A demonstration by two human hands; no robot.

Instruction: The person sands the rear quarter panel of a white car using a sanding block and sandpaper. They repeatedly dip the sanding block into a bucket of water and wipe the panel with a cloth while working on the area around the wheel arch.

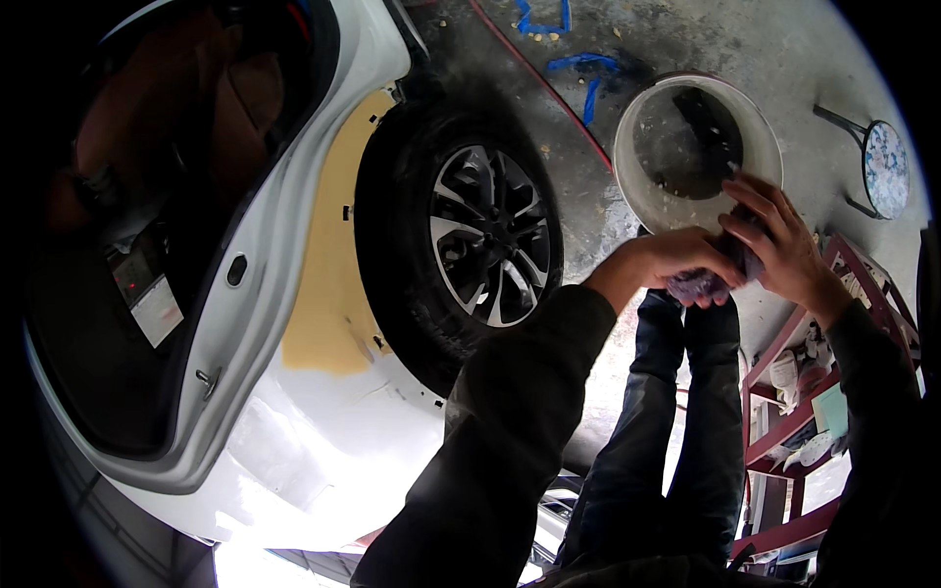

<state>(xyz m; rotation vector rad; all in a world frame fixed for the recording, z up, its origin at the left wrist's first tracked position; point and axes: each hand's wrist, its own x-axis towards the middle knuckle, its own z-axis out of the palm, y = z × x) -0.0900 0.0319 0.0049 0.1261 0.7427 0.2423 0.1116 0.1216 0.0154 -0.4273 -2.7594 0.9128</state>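
Fingers [767,206] partly hide a crumpled purplish wad [698,284].

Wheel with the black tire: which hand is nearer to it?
Left. The left hand is to the right of the wheel, apart from it, gripping a purple wad; the right hand is farther right, on the same wad.

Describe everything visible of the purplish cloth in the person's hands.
The cloth is a crumpled, mottled purplish-grey wad, soft and fabric-like in look. Both hands grip it: the left hand around its left part, the right hand around its right part, so only patches show between and below the fingers. It is bunched up, not spread out. In the view it sits just below the near rim of the pale bucket. Its full shape is hidden; wetness can't be confirmed.
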